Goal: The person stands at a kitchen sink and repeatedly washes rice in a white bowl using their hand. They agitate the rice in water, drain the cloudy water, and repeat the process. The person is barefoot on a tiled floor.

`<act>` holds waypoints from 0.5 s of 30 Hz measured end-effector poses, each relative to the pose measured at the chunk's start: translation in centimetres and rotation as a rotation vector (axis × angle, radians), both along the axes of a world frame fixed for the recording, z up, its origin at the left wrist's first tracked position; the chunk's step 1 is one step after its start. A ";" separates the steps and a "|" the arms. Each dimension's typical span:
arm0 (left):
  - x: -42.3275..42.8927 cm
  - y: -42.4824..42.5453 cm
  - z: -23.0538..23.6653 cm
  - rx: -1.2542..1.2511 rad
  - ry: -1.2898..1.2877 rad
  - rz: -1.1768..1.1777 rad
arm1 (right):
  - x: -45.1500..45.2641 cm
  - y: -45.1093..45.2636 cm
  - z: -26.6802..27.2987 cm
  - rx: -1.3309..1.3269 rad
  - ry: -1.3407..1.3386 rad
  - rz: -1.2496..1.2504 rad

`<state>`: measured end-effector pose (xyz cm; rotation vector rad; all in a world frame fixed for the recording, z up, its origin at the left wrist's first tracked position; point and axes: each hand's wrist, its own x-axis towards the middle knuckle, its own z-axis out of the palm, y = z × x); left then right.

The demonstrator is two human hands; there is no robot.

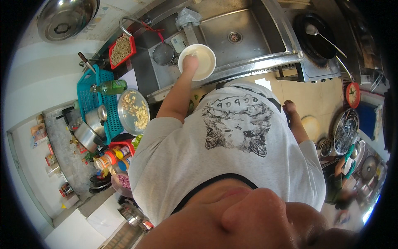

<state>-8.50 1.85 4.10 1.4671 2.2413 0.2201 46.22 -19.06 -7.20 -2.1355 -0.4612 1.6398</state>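
My left hand [190, 63] reaches into a white bowl [212, 59] of pale, cloudy liquid at the near edge of a steel sink [230, 46]. Its fingertips are hidden in the liquid, so I cannot tell whether they grip anything. My right hand [289, 106] hangs by my side, away from the sink, its fingers partly hidden. Left of the bowl lies a round wire-mesh strainer [163, 54]. A red basket [133, 46] of pale noodle-like strands stands beyond it. Nearer on the left, a round metal tray [124, 119] holds pale sliced pieces.
A teal plastic basket [88, 84], a green bottle [116, 87], metal pots [88, 137] and jars [107, 158] crowd the left. On the right, a black wok [301, 34] with a metal ladle [312, 30] sits on a stove. Another person's green-gloved hands [349, 162] are at the far right.
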 end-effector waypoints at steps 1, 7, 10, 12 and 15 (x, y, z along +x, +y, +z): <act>0.1 -0.1 0.4 -0.015 0.009 0.004 | -0.3 0.1 0.3 0.002 0.001 0.001; 0.8 -1.4 -0.3 0.096 0.342 -0.368 | 0.6 -0.3 -0.3 0.026 0.047 0.084; 2.0 -1.8 -0.4 0.074 0.271 -0.306 | 0.5 -0.7 -0.7 0.036 0.020 0.098; 2.2 -2.1 -0.5 0.058 0.187 -0.283 | 0.4 -0.8 -0.8 0.090 0.022 0.156; 2.4 -2.2 -0.8 -0.022 0.135 -0.318 | 0.0 -1.0 -1.3 0.100 -0.102 0.265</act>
